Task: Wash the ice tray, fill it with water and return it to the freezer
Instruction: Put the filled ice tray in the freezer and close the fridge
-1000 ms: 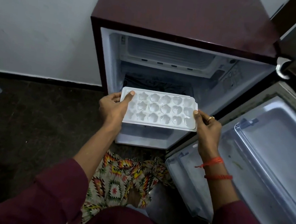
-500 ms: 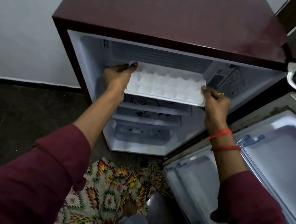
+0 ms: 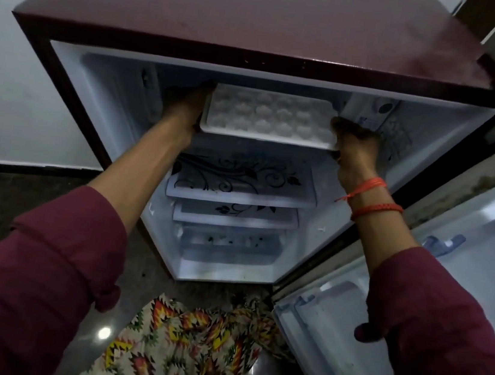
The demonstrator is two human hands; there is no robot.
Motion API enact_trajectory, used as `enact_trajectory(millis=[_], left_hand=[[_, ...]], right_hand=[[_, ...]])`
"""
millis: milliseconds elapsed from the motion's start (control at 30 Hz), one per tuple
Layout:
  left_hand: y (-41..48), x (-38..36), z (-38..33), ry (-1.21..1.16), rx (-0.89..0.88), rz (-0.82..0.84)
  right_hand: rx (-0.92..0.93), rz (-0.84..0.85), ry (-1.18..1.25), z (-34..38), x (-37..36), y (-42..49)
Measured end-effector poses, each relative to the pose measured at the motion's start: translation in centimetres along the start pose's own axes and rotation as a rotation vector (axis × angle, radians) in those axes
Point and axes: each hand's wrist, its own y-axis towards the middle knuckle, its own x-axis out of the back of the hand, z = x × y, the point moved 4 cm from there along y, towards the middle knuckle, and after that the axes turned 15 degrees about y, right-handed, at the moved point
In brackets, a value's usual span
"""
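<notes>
The ice tray [image 3: 269,116] is held level at the mouth of the freezer compartment [image 3: 115,82], under the fridge [image 3: 262,16] top's front edge. Left hand [image 3: 184,106] and right hand [image 3: 356,142] each have a grip pinching one short end. It is best slid in flat and slowly, lest water slop.

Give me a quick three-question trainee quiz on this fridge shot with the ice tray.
1. True or false: the left hand and the right hand each grip one end of the ice tray.
2. The fridge door is: A open, B closed, C missing.
3. Fill in: the ice tray is held ___ the floral shelf.

Key: 1 true; 2 A; 3 above.
</notes>
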Motion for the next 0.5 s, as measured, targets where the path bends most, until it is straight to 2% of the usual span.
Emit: enact_trajectory(millis=[233,367,500], left_hand=[[2.1,-0.8,-0.6,0.019,0.019,0.091],[2.9,-1.2,-0.7,0.038,0.034,0.148],[3.9,-1.5,-0.6,0.112,-0.001,0.133]], right_hand=[[-0.027,-0.025,0.046,-0.6,-1.5,2.0],[-0.020,0.052,0.022,-0.8,-2.8,2.8],[-0.007,-0.024,0.024,-1.7,-3.6,4.0]])
